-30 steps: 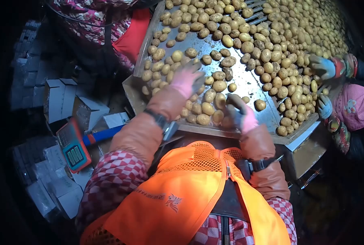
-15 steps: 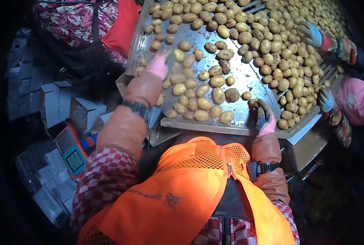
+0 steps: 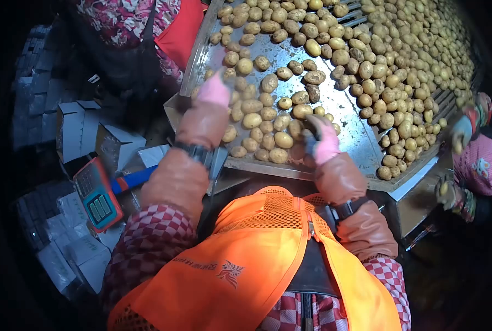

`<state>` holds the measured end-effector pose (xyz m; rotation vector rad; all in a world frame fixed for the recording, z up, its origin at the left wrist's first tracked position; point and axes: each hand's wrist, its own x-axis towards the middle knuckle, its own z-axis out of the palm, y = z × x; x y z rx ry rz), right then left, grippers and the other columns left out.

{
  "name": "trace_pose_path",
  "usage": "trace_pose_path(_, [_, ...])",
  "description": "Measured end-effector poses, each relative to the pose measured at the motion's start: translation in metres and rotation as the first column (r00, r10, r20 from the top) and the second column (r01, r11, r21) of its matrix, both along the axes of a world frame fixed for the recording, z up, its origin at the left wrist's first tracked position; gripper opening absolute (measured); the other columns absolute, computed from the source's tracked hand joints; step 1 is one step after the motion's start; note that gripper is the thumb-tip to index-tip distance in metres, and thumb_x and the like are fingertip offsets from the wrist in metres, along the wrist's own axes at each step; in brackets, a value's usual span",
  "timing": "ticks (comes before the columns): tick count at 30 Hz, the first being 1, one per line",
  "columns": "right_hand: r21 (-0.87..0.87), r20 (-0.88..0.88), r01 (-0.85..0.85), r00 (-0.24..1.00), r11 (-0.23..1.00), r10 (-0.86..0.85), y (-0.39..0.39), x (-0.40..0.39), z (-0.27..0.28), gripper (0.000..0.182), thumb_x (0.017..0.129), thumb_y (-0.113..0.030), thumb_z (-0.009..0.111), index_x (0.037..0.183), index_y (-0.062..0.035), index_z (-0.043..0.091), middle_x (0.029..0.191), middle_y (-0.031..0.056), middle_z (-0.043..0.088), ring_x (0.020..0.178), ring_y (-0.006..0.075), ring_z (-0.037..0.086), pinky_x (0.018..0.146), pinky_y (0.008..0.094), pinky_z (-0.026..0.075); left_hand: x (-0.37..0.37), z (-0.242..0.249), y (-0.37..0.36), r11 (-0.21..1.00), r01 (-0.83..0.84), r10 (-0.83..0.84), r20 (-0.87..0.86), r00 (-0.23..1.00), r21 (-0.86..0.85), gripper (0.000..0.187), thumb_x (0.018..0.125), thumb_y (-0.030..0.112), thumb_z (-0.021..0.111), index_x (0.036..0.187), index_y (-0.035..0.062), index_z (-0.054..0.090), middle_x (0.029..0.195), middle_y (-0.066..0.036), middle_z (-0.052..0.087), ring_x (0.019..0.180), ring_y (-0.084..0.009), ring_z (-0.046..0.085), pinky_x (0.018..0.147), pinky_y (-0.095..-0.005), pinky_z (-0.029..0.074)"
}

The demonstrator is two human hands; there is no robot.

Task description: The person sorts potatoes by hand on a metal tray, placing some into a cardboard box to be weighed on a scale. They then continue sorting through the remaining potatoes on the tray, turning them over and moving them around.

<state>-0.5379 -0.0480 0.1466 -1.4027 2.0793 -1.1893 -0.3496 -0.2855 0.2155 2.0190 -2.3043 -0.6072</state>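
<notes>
Loose potatoes (image 3: 283,139) lie over a metal sorting tray (image 3: 345,129) in front of me. My left hand (image 3: 215,91), in a pink and grey glove, is over the tray's left side beside several potatoes; motion smears its fingers. My right hand (image 3: 322,139), gloved alike, reaches low over the tray's near middle. Its fingers are apart and curved beside the potatoes at the near edge, and I see none gripped. Some potatoes near both hands are blurred.
A large potato heap (image 3: 400,83) covers the slatted right side. Another person's gloved hands (image 3: 462,132) are at the far right. Someone in a red apron (image 3: 182,33) stands upper left. Open cartons (image 3: 122,146) and a scale (image 3: 97,193) sit on my left.
My right hand has moved left from the tray's near right corner to the potatoes. My left hand stays over the left side. The other person's hands have shifted down, off the heap.
</notes>
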Motion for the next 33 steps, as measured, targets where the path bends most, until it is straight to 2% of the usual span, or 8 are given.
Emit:
trace_pose_path(6, [0.07,0.442,-0.177,0.888,0.982,0.128,0.006,0.016,0.015,0.032,0.095,-0.012,0.061,0.126,-0.0071,0.063,0.122,0.0099,0.066,0.107,0.024,0.065,0.094,0.0323,0.051,0.0,-0.037,-0.066,0.995,-0.05,0.04,0.107,0.993,0.086,0.035,0.096,0.022,0.049,0.127,0.0197,0.066,0.119,-0.016,0.068,0.114,-0.0309,0.065,0.098,-0.0433,0.05])
trace_pose_path(12, [-0.094,0.957,0.207,-0.251,0.974,0.145,0.017,-0.012,0.025,0.052,0.096,-0.028,0.065,0.143,-0.0168,0.045,0.111,0.0065,0.065,0.095,0.0206,0.064,0.073,0.0343,0.055,-0.035,-0.098,0.014,0.686,0.666,-0.013,-0.91,0.414,0.293,0.039,0.097,0.025,0.051,0.135,0.0155,0.059,0.128,-0.015,0.064,0.117,-0.0286,0.062,0.101,-0.0376,0.048])
trace_pose_path(15, [0.041,0.958,0.234,-0.286,0.971,0.029,0.015,-0.03,0.014,0.042,0.098,-0.023,0.061,0.139,-0.0153,0.052,0.115,0.0071,0.063,0.083,0.0151,0.06,0.059,0.0221,0.05,-0.102,-0.044,0.061,0.688,0.68,-0.704,-0.459,0.542,-0.253,0.042,0.096,0.034,0.055,0.135,0.0164,0.059,0.126,-0.019,0.064,0.114,-0.0371,0.061,0.101,-0.0436,0.047])
trace_pose_path(18, [0.051,0.664,0.139,0.735,0.989,-0.138,0.07,-0.05,0.024,0.041,0.097,-0.012,0.055,0.138,-0.0078,0.054,0.117,0.0084,0.062,0.076,0.0143,0.059,0.055,0.0196,0.048,-0.095,-0.041,0.07,0.488,0.825,-0.86,0.003,0.51,-0.285,0.055,0.088,0.038,0.067,0.137,0.0174,0.055,0.134,-0.019,0.058,0.129,-0.0353,0.053,0.107,-0.0459,0.042])
trace_pose_path(19, [0.117,0.981,0.476,0.083,0.872,-0.177,0.086,-0.073,0.014,0.045,0.096,-0.006,0.053,0.141,-0.009,0.051,0.12,0.0101,0.062,0.078,0.0141,0.06,0.054,0.0209,0.049,-0.082,-0.043,0.06,0.434,0.872,-0.882,0.088,0.462,-0.225,0.056,0.088,0.04,0.066,0.138,0.018,0.055,0.135,-0.019,0.057,0.13,-0.0359,0.051,0.108,-0.0467,0.04])
trace_pose_path(26, [-0.09,0.595,0.919,0.359,0.384,-0.719,0.263,-0.166,-0.01,0.032,0.101,-0.032,0.057,0.119,-0.0064,0.062,0.092,0.0048,0.068,0.07,0.0143,0.063,0.057,0.0321,0.055,0.023,-0.072,0.05,0.688,0.609,-0.602,0.159,0.783,-0.395,0.047,0.088,0.039,0.065,0.129,0.0166,0.061,0.131,-0.015,0.059,0.132,-0.0354,0.046,0.113,-0.053,0.029])
trace_pose_path(30, [-0.196,0.905,0.672,0.404,0.714,-0.131,0.297,-0.181,-0.062,0.04,0.103,-0.028,0.052,0.133,-0.0021,0.053,0.108,0.0059,0.068,0.083,0.0144,0.065,0.074,0.0369,0.058,-0.015,-0.065,0.107,0.749,0.623,-0.653,-0.096,0.751,-0.225,0.048,0.085,0.038,0.067,0.128,0.0199,0.06,0.133,-0.014,0.056,0.134,-0.0347,0.044,0.112,-0.055,0.029])
trace_pose_path(33, [-0.009,0.306,0.656,0.72,0.754,-0.623,0.174,-0.102,-0.018,0.044,0.102,-0.024,0.053,0.141,-0.0037,0.047,0.116,0.0074,0.066,0.087,0.0151,0.064,0.077,0.0335,0.057,-0.029,-0.038,0.141,0.43,0.862,-0.892,0.019,0.451,-0.268,0.051,0.081,0.035,0.07,0.129,0.0227,0.06,0.136,-0.013,0.053,0.132,-0.0342,0.045,0.111,-0.0527,0.032])
